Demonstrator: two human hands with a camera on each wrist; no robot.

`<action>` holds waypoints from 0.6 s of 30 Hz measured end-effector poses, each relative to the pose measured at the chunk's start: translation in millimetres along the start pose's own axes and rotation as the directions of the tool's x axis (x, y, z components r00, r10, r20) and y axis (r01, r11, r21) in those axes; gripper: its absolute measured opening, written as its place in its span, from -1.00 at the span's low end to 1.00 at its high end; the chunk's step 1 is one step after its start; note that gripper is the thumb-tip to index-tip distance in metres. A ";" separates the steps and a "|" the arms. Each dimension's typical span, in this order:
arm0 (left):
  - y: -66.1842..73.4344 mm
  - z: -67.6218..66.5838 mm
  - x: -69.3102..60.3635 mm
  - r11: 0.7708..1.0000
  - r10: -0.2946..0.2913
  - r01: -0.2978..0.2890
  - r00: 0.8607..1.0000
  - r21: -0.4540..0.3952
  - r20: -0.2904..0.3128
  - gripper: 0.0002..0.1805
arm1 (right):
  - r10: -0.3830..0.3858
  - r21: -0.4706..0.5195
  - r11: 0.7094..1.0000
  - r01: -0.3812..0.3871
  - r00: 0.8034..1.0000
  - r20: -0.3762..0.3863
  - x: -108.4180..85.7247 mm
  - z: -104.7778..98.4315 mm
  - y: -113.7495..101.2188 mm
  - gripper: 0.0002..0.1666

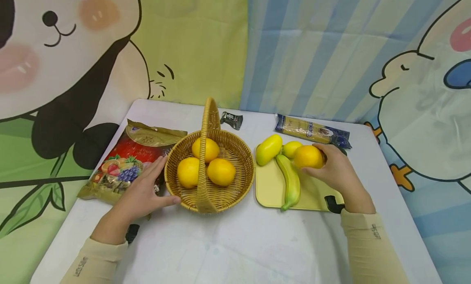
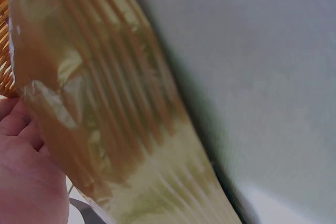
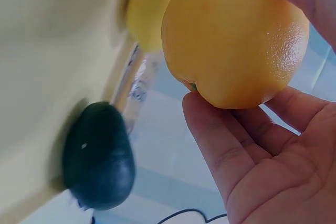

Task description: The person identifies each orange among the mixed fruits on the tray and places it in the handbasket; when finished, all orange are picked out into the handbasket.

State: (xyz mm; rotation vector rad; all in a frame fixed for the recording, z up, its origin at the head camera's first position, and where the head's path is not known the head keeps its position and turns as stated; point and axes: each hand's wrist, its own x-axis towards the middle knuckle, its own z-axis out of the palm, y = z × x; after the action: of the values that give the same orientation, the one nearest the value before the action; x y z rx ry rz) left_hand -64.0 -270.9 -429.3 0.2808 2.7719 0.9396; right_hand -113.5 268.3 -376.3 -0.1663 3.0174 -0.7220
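Note:
My right hand [image 1: 336,169] grips an orange [image 1: 308,156] above the yellow tray [image 1: 266,194]; in the right wrist view, thumb and fingers span the orange [image 3: 231,40]. On the tray lie a banana [image 1: 289,182], a yellow mango-like fruit [image 1: 269,150] and a lemon [image 1: 292,149]. A dark green avocado-like fruit [image 3: 98,156] shows in the right wrist view, mostly hidden by the hand from the head. My left hand [image 1: 145,194] rests with extended fingers against the left side of a wicker basket [image 1: 243,173]. Three oranges [image 1: 221,172] sit in the basket under its upright handle.
A red and gold candy bag [image 1: 121,161] lies left of the basket, partly under my left hand. Behind the basket is a small black wrapped packet [image 1: 232,120]. A pasta pack [image 1: 312,130] lies behind the tray. Printed cloth [image 1: 191,51] hangs behind the white table [image 1: 228,251].

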 end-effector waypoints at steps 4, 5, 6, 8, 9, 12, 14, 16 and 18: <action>0.6 -0.9 -0.7 1.000 0.008 -0.008 1.000 0.003 -0.004 0.45 | -0.015 0.002 1.000 0.015 1.000 0.008 5.4 -2.6 -13.1 0.03; 0.9 -1.4 -0.7 1.000 0.008 -0.008 1.000 0.004 -0.004 0.45 | -0.019 0.004 1.000 0.019 1.000 0.010 6.4 -2.7 -15.9 0.03; 1.2 -1.9 -0.7 1.000 0.007 -0.007 1.000 0.005 -0.001 0.45 | -0.024 0.007 1.000 0.024 1.000 0.013 7.5 -2.7 -18.8 0.02; 1.8 -2.9 -0.6 1.000 0.007 -0.007 1.000 0.007 0.000 0.45 | -0.036 0.016 0.999 0.036 0.999 0.014 9.7 -2.5 -24.4 0.00; 2.2 -3.3 -0.6 1.000 0.006 -0.006 1.000 0.007 0.002 0.45 | -0.042 0.020 0.999 0.042 0.999 0.016 11.1 -2.3 -27.2 0.00; 3.3 -3.9 -0.8 1.000 0.005 -0.005 1.000 0.004 0.004 0.45 | -0.065 0.025 0.998 0.065 0.998 0.015 15.7 -1.1 -36.6 -0.03; 3.9 -3.8 -1.0 1.000 0.004 -0.004 1.000 0.002 0.007 0.45 | -0.089 0.025 0.996 0.088 0.996 0.013 19.9 0.0 -44.1 -0.04; 4.0 -3.4 -1.2 1.000 0.001 -0.001 1.000 0.001 0.008 0.46 | -0.112 0.027 0.993 0.111 0.994 0.014 24.5 1.3 -53.2 -0.05; 3.7 -2.9 -1.3 1.000 -0.001 0.001 1.000 -0.001 0.008 0.46 | -0.140 0.031 0.990 0.140 0.990 0.021 29.5 3.0 -63.2 -0.05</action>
State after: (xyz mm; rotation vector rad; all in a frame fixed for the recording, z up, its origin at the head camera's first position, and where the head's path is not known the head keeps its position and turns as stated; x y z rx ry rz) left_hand -63.0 -270.0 -424.6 0.2820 2.7642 0.9371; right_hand -136.5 207.7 -350.5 -0.3861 2.9949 -0.7681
